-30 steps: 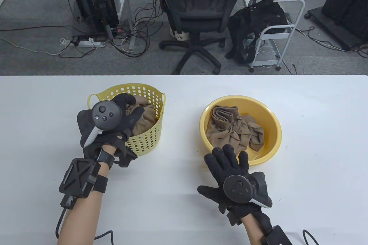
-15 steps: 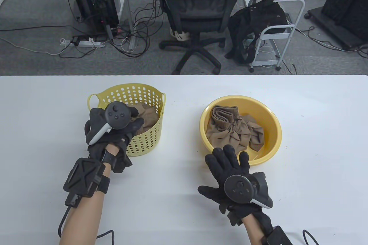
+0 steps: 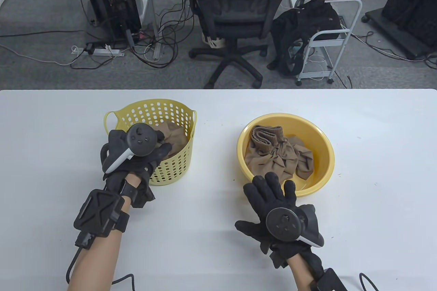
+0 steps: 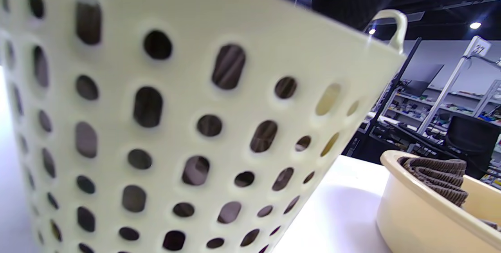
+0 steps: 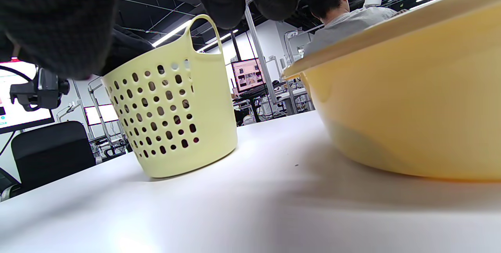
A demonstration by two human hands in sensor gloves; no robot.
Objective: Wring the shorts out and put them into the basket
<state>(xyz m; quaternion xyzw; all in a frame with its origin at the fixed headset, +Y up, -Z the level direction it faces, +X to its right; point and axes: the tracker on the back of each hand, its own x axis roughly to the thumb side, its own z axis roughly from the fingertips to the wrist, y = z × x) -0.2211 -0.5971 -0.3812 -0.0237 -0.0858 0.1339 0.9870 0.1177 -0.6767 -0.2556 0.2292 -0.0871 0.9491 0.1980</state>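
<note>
Since a second ago the left hand (image 3: pixel 136 149) has sunk lower and drawn back toward the near rim of the yellow perforated basket (image 3: pixel 170 168), and the brown cloth it was lifting now lies inside. The right hand (image 3: pixel 278 209) has not shifted.

From the table view, the left hand sits over the basket's near-left rim with its tracker (image 3: pixel 140 139) covering most of the fingers; dark fingertips reach the brown shorts (image 3: pixel 177 137) in the basket, but whether they still pinch the cloth or merely touch it cannot be told. The left wrist view shows only the basket wall (image 4: pixel 176 108), blurred and very close, with no fingers in sight.

The right hand lies flat on the white table (image 3: pixel 205 236), fingers straight and spread, released, holding nothing. Its fingertips reach the near rim of the yellow basin (image 3: pixel 324 147) just ahead of it; contact is unclear. In the right wrist view the fingers (image 5: pixel 58 22) hang in dark from the top edge, cut off.

More brown garments (image 3: pixel 276 154) lie crumpled in the basin ahead of the right hand, one with a ribbed waistband; how many pieces there are is hard to make out.
</note>
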